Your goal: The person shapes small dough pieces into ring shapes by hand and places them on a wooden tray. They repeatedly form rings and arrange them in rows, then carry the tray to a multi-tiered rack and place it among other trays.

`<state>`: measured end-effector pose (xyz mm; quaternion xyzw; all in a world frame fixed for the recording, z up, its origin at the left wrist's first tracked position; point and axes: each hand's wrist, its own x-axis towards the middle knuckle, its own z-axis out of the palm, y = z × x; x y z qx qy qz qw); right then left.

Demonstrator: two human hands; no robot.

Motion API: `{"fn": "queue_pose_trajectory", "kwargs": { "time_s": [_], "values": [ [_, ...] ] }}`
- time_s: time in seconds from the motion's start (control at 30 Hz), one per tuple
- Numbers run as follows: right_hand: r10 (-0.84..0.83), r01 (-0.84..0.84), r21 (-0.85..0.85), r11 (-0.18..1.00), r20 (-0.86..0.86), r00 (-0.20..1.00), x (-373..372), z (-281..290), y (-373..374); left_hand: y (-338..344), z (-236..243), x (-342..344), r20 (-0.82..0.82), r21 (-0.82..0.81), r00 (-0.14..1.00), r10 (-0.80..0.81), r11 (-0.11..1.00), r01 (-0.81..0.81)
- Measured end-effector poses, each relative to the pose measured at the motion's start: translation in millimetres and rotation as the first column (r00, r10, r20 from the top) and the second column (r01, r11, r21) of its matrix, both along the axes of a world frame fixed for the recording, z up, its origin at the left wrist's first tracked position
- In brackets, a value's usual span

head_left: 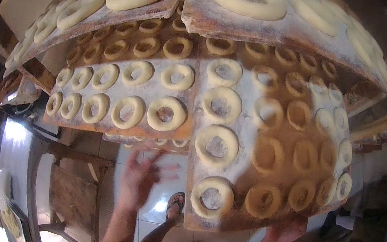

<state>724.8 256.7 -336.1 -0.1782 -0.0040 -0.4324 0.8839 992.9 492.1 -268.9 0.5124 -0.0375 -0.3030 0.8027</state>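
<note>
The single head-worn fisheye camera is looking forward and slightly down from very near a rack of floured wooden boards point(250, 144) loaded with dough rings point(217, 145), bending their edges toward the rim. The person's forearms are entering from the lower edge, above a tiled floor point(160, 206).

The board point(239, 218) was a long wooden plank, heavily floured, carried level at head height with its near end toward the person. Rows of raw, ring-shaped dough pieces point(211, 197) lay flat on it, pale, each with an open centre, set close together but mostly apart. The right hand point(287, 231) gripped its near right corner from beneath.
</note>
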Motion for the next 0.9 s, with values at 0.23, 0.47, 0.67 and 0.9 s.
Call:
{"fn": "queue_pose_trajectory", "kwargs": {
  "time_s": [0.23, 0.47, 0.67, 0.9],
  "values": [
    [0.043, -0.032, -0.235, 0.972, 0.045, 0.998, 63.3, 13.1, -40.4, -40.5, 7.0, -39.1, -0.006, -0.292, 0.909, -0.417, 0.870, 0.397],
    [0.206, -0.182, -0.134, 0.974, 0.197, 0.958, 133.5, 8.4, -94.2, -75.9, -8.8, -0.5, 0.039, -0.285, 0.925, -0.378, 0.883, 0.373],
    [0.166, -0.153, -0.106, 0.982, 0.124, 0.978, 161.5, 18.5, -110.3, -100.2, -13.2, 10.1, 0.068, -0.377, 0.967, -0.244, 0.891, 0.251],
    [0.198, -0.197, -0.031, 0.980, 0.053, 0.979, 179.3, 11.2, -139.2, -115.9, -9.9, 23.7, -0.007, -0.242, 0.979, -0.205, 0.950, 0.197]
  ]
}}
